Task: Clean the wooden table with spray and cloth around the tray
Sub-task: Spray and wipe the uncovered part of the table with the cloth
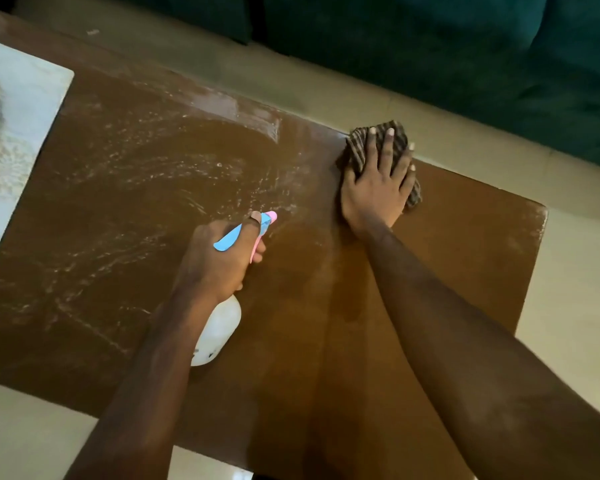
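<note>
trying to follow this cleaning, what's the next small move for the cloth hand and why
Probably slide the right hand and its cloth leftward over the table: spray droplets bead unwiped between cloth and tray, while the left hand only holds the spray bottle.

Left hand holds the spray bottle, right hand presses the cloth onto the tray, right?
Not the tray: in the head view the right hand presses the cloth onto the table. The left hand does hold the spray bottle.
</note>
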